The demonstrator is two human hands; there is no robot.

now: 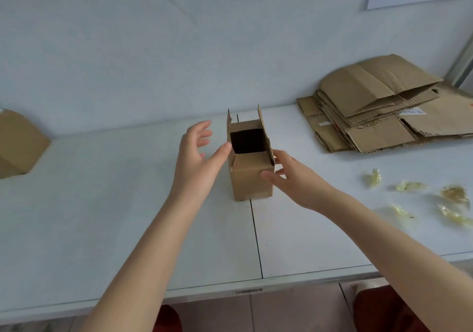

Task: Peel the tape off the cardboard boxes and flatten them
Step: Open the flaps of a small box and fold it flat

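Box (pixel 252 178) upright on table (pixel 102 203), flaps up. Right hand (pixel 291 178) grips its right corner; left hand (pixel 197 157) spread loose, thumb touching left flap.

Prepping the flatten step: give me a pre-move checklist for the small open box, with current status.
1. Top flaps of small box open and raised: ok.
2. Bottom tape removed: cannot tell, underside hidden.
3. Box empty: cannot tell, inside is dark.
4. Hold by right hand on near right corner: ok.
5. Hold by left hand: not ok, hand open, only thumb touches left flap.
6. Drop spot, flattened stack at right rear of table: ok.
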